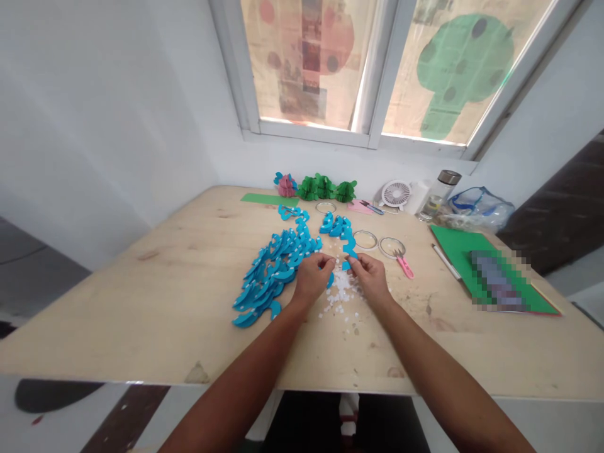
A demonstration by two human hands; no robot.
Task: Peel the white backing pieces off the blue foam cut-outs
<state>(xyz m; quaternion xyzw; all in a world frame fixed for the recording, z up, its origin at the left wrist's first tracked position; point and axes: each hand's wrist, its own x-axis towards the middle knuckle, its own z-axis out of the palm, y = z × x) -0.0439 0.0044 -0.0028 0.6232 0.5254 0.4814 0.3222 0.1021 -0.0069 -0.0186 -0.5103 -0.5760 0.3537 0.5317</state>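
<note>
**Small blue piece pinched over a litter of white scraps**

My left hand point(311, 277) and right hand point(370, 277) meet over the wooden table point(141, 296), fingertips closed together on a blue paper cutout point(348, 259) that runs from my right fingers toward my left. Directly under the grip lies a scatter of white paper bits point(340, 296). Just left of my left hand fans the pile of blue cutouts point(274, 270); a few more blue pieces point(334, 225) sit beyond my fingers. Right of my right hand lie pink snips point(404, 264) and tape rings point(365, 239).

I judge the thin paper could tear or crease if my fingers pull apart unevenly. My left wrist sits close to the pile and could drag it out of order.
</note>
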